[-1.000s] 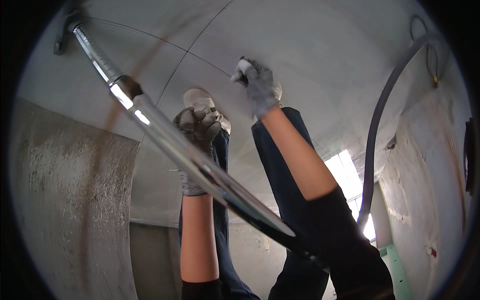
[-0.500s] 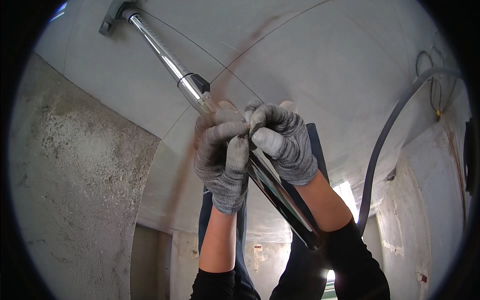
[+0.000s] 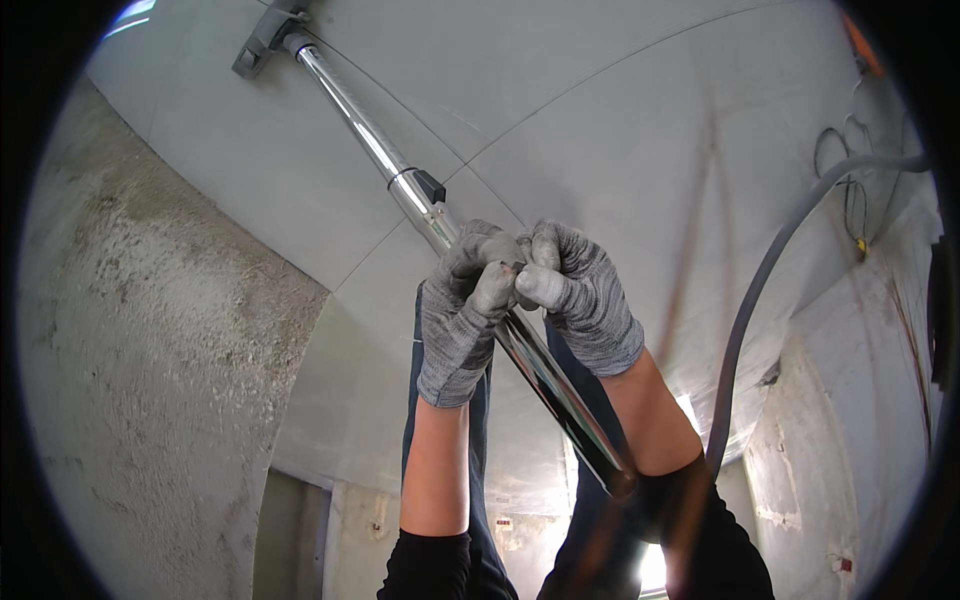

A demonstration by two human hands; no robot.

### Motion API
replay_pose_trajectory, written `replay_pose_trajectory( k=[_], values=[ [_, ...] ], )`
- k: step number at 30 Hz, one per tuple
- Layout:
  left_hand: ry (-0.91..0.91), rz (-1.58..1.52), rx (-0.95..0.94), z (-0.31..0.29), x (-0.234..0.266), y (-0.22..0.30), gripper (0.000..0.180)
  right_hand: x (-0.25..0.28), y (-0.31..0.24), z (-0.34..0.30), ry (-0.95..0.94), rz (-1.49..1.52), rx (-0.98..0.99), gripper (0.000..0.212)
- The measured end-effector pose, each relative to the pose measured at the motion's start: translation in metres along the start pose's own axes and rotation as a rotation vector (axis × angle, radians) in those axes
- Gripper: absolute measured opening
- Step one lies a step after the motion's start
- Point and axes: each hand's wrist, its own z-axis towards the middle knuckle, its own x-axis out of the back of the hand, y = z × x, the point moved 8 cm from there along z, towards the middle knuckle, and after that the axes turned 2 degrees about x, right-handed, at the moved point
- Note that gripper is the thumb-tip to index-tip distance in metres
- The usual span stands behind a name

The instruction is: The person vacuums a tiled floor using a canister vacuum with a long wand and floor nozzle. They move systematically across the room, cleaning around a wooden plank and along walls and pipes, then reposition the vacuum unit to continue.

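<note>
Both my hands wear grey knitted gloves and meet at the middle of the head view. My left hand [image 3: 455, 325] is closed, its thumb and finger pinched together. Fingertip to fingertip with it, my right hand [image 3: 588, 300] is closed too. A small dark bit shows between the fingertips, too small to name. Behind the hands runs a shiny metal vacuum cleaner tube [image 3: 365, 130], slanting from upper left to lower right. It has a black slider [image 3: 430, 187] and a grey floor head [image 3: 268, 40] resting on the floor. Whether any finger grips the tube is hidden.
A grey hose [image 3: 752, 285] curves down on the right, near a loop of thin cable [image 3: 850, 190]. Rough, stained wall [image 3: 170, 330] stands on the left. Large grey tiles [image 3: 590, 130] with dark joints cover the floor. Something orange [image 3: 862, 45] shows at the upper right.
The view has shifted, and the tube and floor head sit further right in it. My left hand has turned, its fingers curling tighter against the right fingertips. Blurred reddish-brown streaks now show on the right.
</note>
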Motion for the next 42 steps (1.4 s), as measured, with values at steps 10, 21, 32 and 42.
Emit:
replay_pose_trajectory(
  k=[10,21,32,42],
  values=[
    [0.437,-0.244,0.320,-0.120,0.031,-0.032,0.053,-0.023,0.044,-0.274,0.035,-0.204,-0.813,0.079],
    [0.585,-0.239,0.013,-0.179,-0.089,0.052,0.044,-0.153,-0.147,-0.399,0.236,-1.670,-0.517,0.091],
    [0.537,-0.113,-0.046,-0.033,0.007,0.281,0.016,-0.348,-0.187,-0.183,0.204,-1.187,-0.310,0.062],
    [0.261,-0.483,0.133,0.059,0.096,0.495,0.036,-0.538,-0.215,0.072,0.099,-1.126,-0.109,0.065]
  ],
)
